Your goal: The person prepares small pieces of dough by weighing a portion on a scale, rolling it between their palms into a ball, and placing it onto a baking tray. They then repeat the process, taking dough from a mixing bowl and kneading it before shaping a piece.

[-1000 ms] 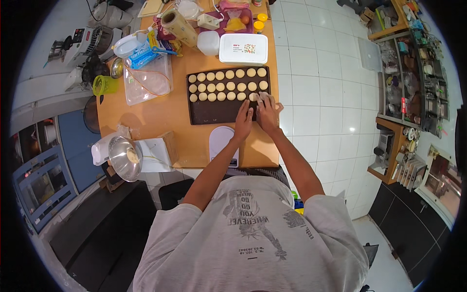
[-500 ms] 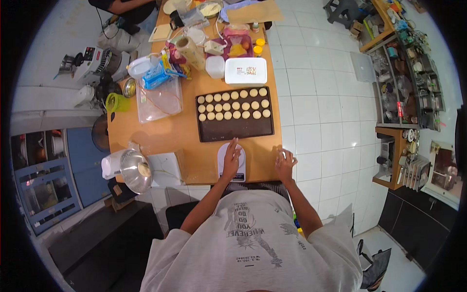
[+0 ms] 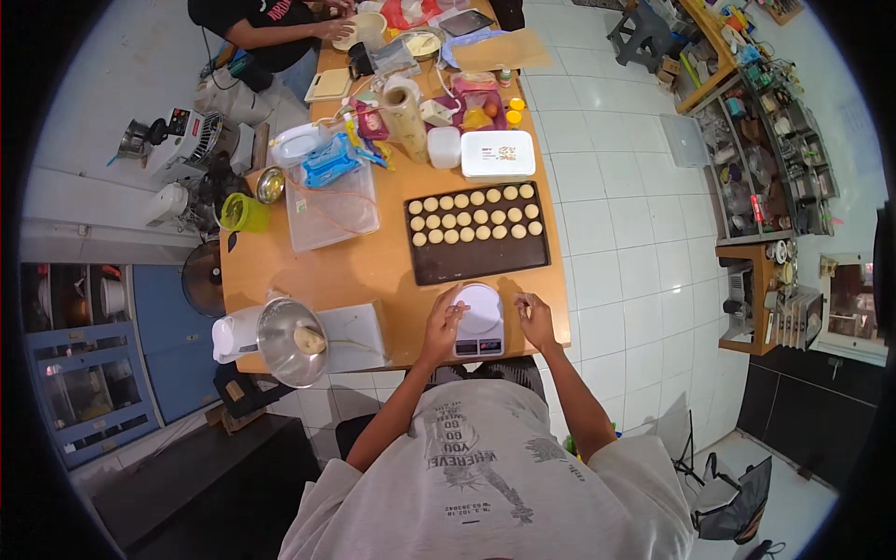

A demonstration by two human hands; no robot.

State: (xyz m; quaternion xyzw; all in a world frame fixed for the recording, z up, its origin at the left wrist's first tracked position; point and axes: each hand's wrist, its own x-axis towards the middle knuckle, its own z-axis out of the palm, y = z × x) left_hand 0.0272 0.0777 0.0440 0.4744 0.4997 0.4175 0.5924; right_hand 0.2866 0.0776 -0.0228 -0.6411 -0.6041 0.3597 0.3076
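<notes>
A white kitchen scale [image 3: 479, 322] sits at the near edge of the wooden table [image 3: 373, 271]. My left hand [image 3: 442, 323] rests against the scale's left side, fingers spread over its round platform. My right hand [image 3: 538, 319] lies just right of the scale with its fingers curled; whether it holds anything is too small to tell. Right behind the scale is a dark baking tray [image 3: 467, 266] with three rows of small pale dough balls [image 3: 476, 217] in its far half.
A metal mixing bowl [image 3: 291, 341] with a lump of dough stands on a white mixer [image 3: 233, 334] at my left. Further back are a clear plastic box [image 3: 331, 215], a green cup [image 3: 241, 213], a white lidded box [image 3: 497, 154] and a paper roll [image 3: 408, 107]. Another person [image 3: 271, 23] works at the far end.
Both hands have come back from the right end of the baking tray to the scale at the near edge. My left hand now touches the scale.
</notes>
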